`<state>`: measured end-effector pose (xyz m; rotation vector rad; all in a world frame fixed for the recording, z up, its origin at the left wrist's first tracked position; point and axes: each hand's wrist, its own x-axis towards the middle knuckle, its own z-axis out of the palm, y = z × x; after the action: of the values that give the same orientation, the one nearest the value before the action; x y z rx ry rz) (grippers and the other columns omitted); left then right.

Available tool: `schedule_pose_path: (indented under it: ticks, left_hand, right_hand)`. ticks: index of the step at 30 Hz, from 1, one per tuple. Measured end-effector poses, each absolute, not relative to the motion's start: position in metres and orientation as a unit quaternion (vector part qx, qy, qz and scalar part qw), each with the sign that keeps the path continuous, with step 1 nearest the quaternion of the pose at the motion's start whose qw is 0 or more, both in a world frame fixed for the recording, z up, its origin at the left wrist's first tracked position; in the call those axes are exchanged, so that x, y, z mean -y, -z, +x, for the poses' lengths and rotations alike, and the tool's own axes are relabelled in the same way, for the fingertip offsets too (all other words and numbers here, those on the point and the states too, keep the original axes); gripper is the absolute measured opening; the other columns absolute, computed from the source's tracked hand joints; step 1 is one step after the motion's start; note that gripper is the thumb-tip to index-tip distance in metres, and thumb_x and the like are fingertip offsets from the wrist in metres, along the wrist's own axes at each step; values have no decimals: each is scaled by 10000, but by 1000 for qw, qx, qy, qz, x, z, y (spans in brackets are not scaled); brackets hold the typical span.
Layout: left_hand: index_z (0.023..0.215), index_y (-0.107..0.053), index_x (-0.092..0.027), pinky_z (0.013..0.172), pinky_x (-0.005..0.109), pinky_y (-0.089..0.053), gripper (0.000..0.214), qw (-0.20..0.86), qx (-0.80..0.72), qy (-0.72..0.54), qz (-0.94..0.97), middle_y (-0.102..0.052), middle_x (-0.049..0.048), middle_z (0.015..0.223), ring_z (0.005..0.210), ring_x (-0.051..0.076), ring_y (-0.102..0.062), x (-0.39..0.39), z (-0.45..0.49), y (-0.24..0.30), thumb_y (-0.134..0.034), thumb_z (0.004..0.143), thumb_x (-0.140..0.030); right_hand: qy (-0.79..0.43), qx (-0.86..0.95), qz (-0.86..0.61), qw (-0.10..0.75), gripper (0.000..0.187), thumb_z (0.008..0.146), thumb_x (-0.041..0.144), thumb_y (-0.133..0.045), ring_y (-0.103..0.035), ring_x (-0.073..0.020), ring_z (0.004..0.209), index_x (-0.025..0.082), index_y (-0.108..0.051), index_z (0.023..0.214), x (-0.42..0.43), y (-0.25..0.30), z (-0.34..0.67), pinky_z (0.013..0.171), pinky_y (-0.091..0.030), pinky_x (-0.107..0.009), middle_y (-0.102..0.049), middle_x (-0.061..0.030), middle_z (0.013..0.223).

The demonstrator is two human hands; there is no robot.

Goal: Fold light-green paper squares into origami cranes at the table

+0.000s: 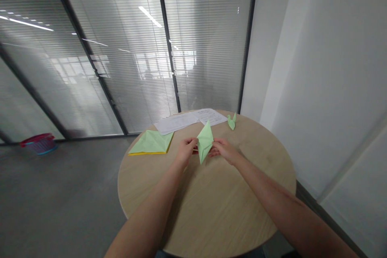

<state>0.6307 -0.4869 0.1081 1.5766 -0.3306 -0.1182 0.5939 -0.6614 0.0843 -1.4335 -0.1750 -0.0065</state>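
Observation:
A light green folded paper (205, 142), shaped like a tall diamond with creases down its front, is held up just above the table. My left hand (186, 150) pinches its left corner between thumb and fingers. At the opposite corner, my right hand (223, 149) grips the paper the same way, with some fingers behind it. Beyond my right hand, a small green paper bird (231, 121) sits near the table's far edge. To the left lies a stack of green paper sheets (151, 142) with a yellow edge showing underneath.
The round wooden table (208, 209) stands by a glass partition with blinds (208, 40). Printed white sheets (178, 122) lie at its far side, partly over the green stack. A white wall (335, 88) is on the right. A red and blue basket (39, 144) rests on the floor.

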Motion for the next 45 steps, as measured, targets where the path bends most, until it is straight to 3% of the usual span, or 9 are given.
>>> schedule_pose_path:
  ticks: [13, 27, 45]
  left_hand:
    - [840, -661, -130, 619, 310, -519, 360, 728, 147, 74, 666, -663, 67, 758, 635, 160, -606, 490, 635, -101, -664, 695, -460]
    - [829, -641, -135, 582, 284, -508, 312, 719, 137, 66, 679, -638, 62, 754, 635, 156, -596, 491, 629, -106, -617, 738, -432]
    - [809, -629, -133, 530, 254, -484, 338, 675, 168, 44, 717, -635, 61, 734, 632, 156, -604, 494, 631, -101, -575, 764, -463]
  right_hand:
    - [36, 140, -636, 758, 373, 748, 345, -659, -673, -204, 839, 171, -642, 1077, 657, -88, 590, 735, -560, -341, -704, -94, 985]
    - [50, 144, -625, 765, 456, 721, 303, -683, -673, -208, 820, 190, -577, 1150, 657, -85, 592, 725, -565, -373, -698, -86, 992]
    - [106, 45, -643, 757, 321, 775, 396, -606, -648, -193, 707, 187, -604, 1018, 658, -80, 596, 574, -530, -289, -693, -51, 854]
